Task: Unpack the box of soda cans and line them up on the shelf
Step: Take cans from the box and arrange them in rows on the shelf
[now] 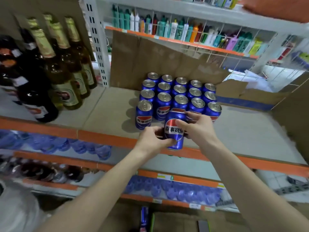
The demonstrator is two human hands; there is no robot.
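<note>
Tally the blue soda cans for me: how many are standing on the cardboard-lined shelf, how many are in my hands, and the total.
Standing cans on the shelf: 16
Held can, gripped by left hand and right hand: 1
Total: 17

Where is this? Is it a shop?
Most likely a small shop. Orange-edged shelves hold rows of blue soda cans, glass bottles stand beside them, and colourful toiletry bottles fill the rack behind.
</note>
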